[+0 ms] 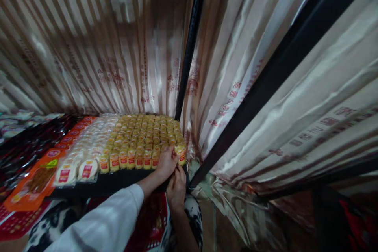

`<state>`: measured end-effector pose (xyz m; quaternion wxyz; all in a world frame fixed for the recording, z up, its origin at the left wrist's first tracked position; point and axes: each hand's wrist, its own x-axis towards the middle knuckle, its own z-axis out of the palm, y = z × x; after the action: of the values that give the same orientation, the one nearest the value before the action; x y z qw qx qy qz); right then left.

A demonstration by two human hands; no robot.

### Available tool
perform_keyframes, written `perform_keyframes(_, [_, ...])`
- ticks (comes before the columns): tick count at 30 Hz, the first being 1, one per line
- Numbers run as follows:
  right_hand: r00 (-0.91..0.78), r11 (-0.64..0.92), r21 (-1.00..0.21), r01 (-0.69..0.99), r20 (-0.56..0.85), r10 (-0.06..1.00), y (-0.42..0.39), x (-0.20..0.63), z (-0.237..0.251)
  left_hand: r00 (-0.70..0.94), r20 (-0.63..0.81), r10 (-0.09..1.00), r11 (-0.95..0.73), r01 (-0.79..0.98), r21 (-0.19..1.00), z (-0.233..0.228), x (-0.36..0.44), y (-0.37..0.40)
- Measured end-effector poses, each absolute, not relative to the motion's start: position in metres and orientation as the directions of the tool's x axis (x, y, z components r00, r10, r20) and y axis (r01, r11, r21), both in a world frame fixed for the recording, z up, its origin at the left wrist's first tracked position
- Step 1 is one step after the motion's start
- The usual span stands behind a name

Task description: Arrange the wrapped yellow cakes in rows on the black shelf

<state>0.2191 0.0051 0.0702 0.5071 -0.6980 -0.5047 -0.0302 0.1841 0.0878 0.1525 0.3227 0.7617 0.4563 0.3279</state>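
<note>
Rows of small yellow packaged snacks [144, 136], in clear wrappers with red labels, stand packed together on a dark shelf [118, 181]. My left hand [165, 164] is at the right end of the front row, its fingers bent and closed beside a yellow packet [181, 155] at the corner. Just below it, my right hand [177, 187] is closed too, its fingertips close to the left hand's. Whatever lies between the fingers is too small and blurred to make out.
White round packets [88, 170] with pink labels lie left of the yellow ones. Orange bags [41, 181] and dark glossy packets [38, 138] are further left. A black metal post [189, 55] and slanting bar [251, 90] stand before wrinkled printed sheeting [124, 63]. A red basket [147, 224] sits below.
</note>
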Motion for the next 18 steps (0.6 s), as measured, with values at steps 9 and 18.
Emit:
perform_keyframes(9, [0.618, 0.02, -0.796, 0.605, 0.485, 0.619, 0.001, 0.219, 0.089, 0.52, 0.126, 0.845, -0.512, 0.716, 0.475, 0.171, 0.192, 0.081])
perform_keyframes(18, [0.6, -0.007, -0.792, 0.611, 0.457, 0.656, 0.007, 0.222, 0.076, 0.53, 0.131, 0.838, -0.542, 0.774, 0.328, 0.177, 0.197, 0.075])
